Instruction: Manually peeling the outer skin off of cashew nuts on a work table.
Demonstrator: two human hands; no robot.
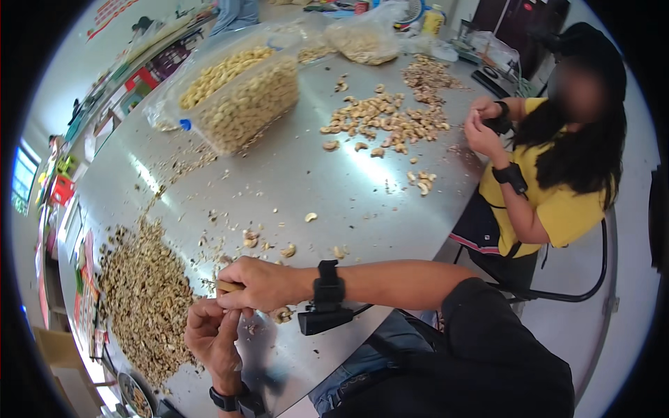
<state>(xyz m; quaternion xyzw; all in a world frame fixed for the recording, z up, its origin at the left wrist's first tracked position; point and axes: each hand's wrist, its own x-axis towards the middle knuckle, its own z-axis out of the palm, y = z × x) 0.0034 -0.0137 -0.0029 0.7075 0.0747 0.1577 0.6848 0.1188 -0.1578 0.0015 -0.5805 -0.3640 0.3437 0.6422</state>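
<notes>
My right hand [261, 285] grips a small tool with a wooden handle [230, 286]; its working end is hidden by the fingers. Just below, my left hand [214, 334] has its thumb and fingertips pinched together on a small piece, probably a cashew kernel, mostly covered. The fingertips of both hands meet above the metal table. A large heap of cashew pieces and shell bits [149, 303] lies left of my hands. Near my right hand are a few loose cashews, one cashew [288, 251] beyond the knuckles and another cashew [283, 314] under the wrist.
A clear plastic bin of pale cashews [251, 104] stands on the metal table [313, 177]. Spread cashews [387, 117] and a pile of skins [431, 78] lie before a co-worker in a yellow shirt [567, 214]. A plastic bag [363, 42] sits at the far edge; a round pan [135, 394] is lower left.
</notes>
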